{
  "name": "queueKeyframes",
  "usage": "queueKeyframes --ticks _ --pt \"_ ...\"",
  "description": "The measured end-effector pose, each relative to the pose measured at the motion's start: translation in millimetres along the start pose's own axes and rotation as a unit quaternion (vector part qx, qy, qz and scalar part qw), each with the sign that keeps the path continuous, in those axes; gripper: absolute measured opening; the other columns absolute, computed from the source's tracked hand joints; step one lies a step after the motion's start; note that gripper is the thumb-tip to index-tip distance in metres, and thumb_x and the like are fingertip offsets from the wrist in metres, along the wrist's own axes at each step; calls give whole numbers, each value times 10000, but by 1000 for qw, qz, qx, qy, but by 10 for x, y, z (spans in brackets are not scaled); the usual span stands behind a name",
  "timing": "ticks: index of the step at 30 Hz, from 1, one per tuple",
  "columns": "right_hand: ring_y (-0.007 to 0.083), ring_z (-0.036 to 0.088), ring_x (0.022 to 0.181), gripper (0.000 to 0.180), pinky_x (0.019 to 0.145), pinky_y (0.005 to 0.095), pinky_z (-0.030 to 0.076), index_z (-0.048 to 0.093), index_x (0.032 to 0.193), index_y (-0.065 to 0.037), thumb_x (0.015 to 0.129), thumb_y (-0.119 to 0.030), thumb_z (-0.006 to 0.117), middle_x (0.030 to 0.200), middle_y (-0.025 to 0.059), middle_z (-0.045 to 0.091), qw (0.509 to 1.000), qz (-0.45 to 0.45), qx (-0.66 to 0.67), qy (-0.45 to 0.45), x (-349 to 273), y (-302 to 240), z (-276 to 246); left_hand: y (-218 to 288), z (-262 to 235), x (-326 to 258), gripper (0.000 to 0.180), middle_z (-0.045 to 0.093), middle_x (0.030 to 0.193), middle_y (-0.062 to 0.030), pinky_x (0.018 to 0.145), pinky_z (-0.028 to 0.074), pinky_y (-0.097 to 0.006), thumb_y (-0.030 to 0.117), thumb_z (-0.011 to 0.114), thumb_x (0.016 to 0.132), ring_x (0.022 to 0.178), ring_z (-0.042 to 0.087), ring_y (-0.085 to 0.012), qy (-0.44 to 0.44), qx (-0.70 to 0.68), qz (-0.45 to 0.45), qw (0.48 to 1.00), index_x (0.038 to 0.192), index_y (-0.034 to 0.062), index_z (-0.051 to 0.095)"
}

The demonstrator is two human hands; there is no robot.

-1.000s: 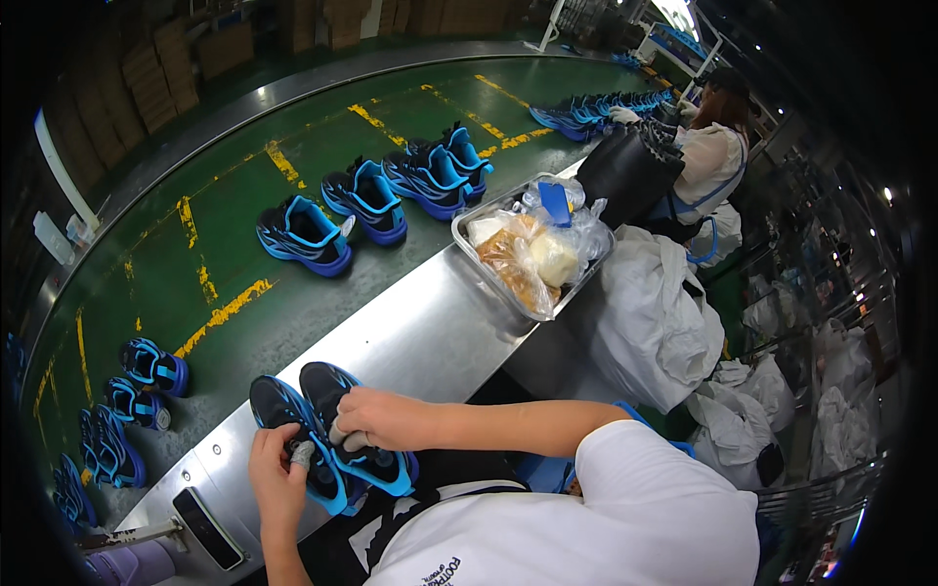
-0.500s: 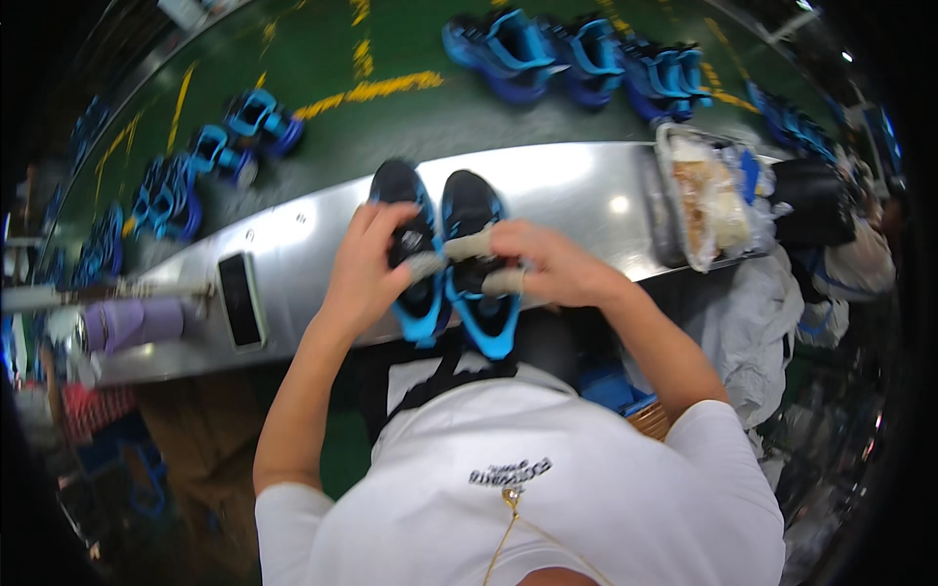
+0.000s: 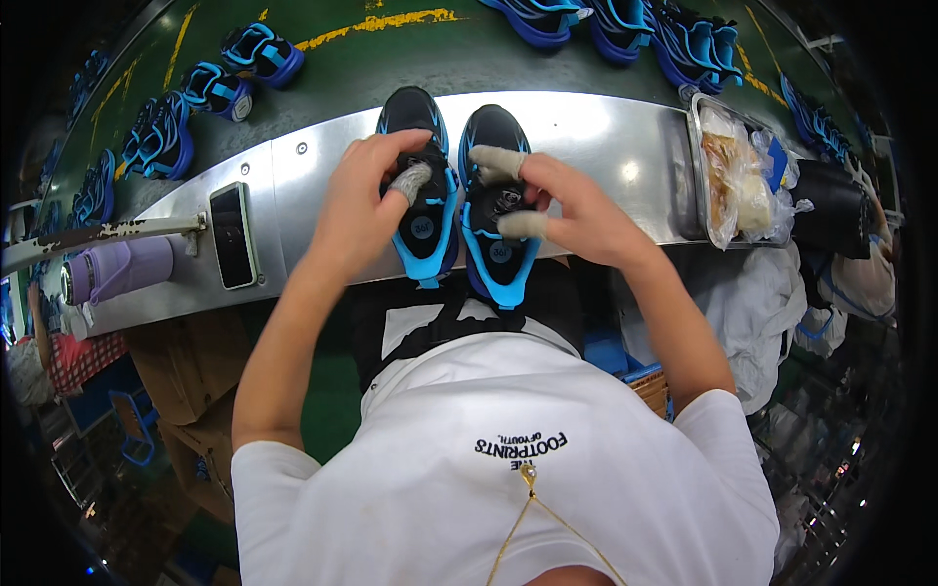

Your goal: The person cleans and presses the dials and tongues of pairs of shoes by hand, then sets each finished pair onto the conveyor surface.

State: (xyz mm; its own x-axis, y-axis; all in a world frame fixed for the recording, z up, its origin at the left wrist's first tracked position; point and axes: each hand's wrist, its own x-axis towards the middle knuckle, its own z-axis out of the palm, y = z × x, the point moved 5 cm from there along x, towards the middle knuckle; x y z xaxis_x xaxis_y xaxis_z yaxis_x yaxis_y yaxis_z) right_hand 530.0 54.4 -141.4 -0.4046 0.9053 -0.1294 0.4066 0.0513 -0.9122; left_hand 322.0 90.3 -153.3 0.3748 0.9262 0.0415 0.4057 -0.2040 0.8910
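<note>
Two black sneakers with bright blue trim lie side by side before me, toes pointing away and blue heels toward my body. My left hand (image 3: 360, 200) curls over the left sneaker (image 3: 412, 105), its covered thumb and bent fingers on the lacing area. On the right sneaker (image 3: 486, 127), my right hand (image 3: 581, 207) rests its forefinger and thumb on either side of the laces, both wearing beige fabric covers. Whether either hand pinches a lace is hidden. A round pale mark shows on each insole.
The sneakers rest on a metal ledge (image 3: 596, 127). A phone (image 3: 233, 234) and purple bottle (image 3: 122, 269) lie left, below a worn metal bar (image 3: 107, 234). A tray (image 3: 699, 186) of plastic-wrapped items stands right. More sneakers (image 3: 262, 54) sit on the green surface (image 3: 391, 63) beyond.
The view has shifted, so the ledge and sneakers sit higher in the picture. The sneakers appear slightly farther apart. My right fingers have spread wider over the right sneaker's laces.
</note>
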Motion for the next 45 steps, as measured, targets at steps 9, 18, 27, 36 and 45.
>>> queueKeyframes --ticks 9,18,27,36,45 --pt "206 508 711 421 641 311 433 669 1168 -122 753 -109 739 794 79 506 1000 4 -17 -11 10 93 -29 251 1001 -633 282 613 1134 -147 746 545 -289 112 474 996 868 650 -193 -134 -463 -368 795 1225 -44 522" --pt "110 416 682 473 625 257 388 672 1216 -160 748 -127 733 839 14 522 1000 -10 19 1 -4 179 -22 220 1241 -604 224 635 1098 -170 762 569 -319 84 437 1002 900 666 -214 -61 -551 -355 753 1151 -43 544" --pt "122 428 719 422 665 258 392 686 1176 -121 755 -128 718 800 20 490 1000 -14 1 -13 -36 240 -84 269 1231 -577 217 633 1103 -182 766 567 -312 85 439 1003 912 671 -212 -47 -539 -363 759 1142 -41 547" --pt "97 416 669 496 637 230 399 655 1247 -150 758 -106 726 884 -8 590 1000 -4 9 13 -57 259 -77 249 1264 -584 220 626 1128 -199 746 565 -315 85 442 1000 897 673 -210 -58 -537 -368 757 1141 -49 544" --pt "121 505 752 393 679 246 424 695 1150 -110 760 -123 732 893 30 609 998 33 44 14 -60 295 -3 291 1229 -555 254 651 992 -140 707 542 -287 120 474 995 789 650 -179 -47 -532 -387 752 1178 -46 538"
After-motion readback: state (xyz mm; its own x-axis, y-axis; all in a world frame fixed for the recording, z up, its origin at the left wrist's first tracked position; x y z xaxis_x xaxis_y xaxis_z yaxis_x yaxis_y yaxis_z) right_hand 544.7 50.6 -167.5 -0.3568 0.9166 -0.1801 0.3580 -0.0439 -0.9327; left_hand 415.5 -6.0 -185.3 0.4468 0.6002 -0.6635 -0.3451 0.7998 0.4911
